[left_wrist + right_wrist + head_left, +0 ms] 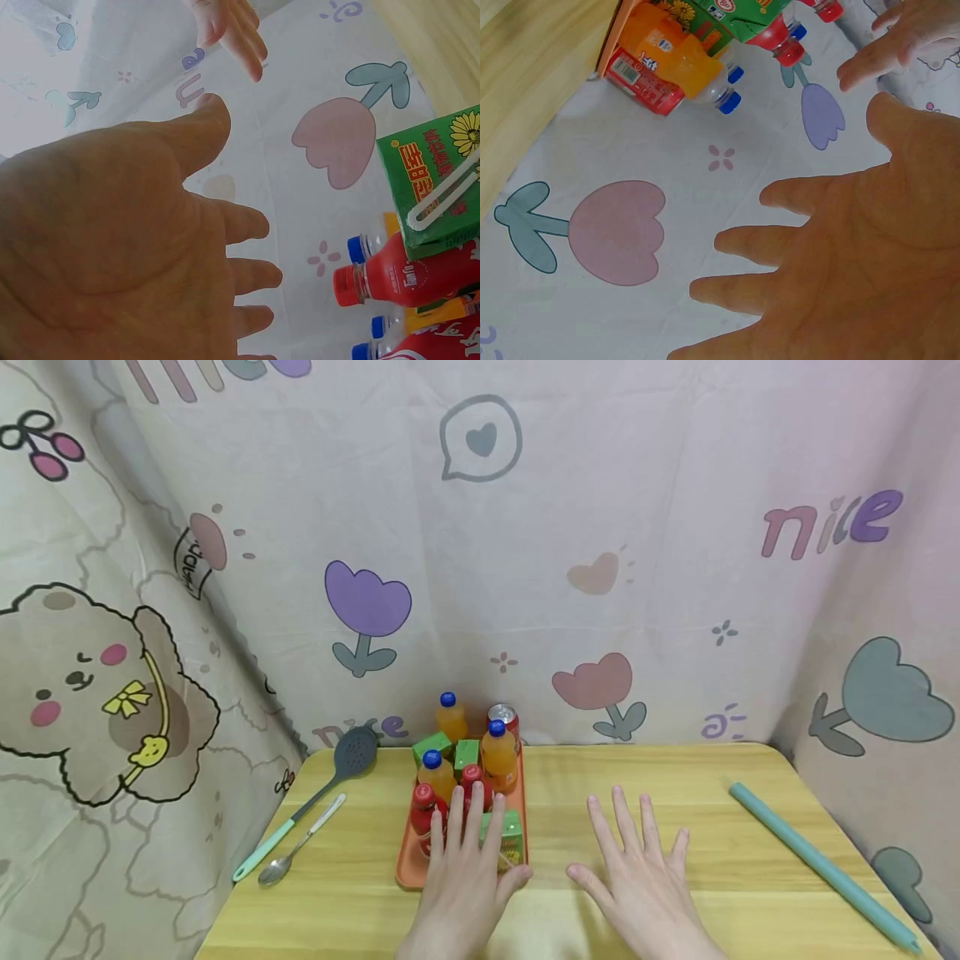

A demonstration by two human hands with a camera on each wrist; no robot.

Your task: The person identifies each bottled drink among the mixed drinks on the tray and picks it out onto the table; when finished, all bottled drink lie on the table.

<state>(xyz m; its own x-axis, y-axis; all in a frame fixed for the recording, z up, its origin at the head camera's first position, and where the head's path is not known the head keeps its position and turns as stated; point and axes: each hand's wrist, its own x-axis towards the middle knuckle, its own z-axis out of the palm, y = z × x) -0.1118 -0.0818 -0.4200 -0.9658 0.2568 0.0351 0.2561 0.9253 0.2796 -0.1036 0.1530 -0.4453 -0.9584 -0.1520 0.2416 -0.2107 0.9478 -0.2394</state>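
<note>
My left hand [465, 885] is spread palm down over the near part of an orange tray [411, 870], fingers straight and holding nothing. It partly hides the drinks there. In the tray stand red-capped bottles [424, 806], blue-capped orange soda bottles [499, 758], green drink cartons [512, 835] and a red can [504, 717] at the back. The nearest carton carries a white straw [442, 191]. My right hand [645, 885], also spread with straight fingers, is over the table to the right of the tray, holding nothing. Both palms show in the wrist views.
Left of the tray lie a dark slotted turner [356, 752] with a mint handle and a metal spoon [277, 868] with a white handle. A teal rod [825, 864] slants along the right side of the wooden table [600, 777]. Patterned curtains [480, 543] hang behind and beside it.
</note>
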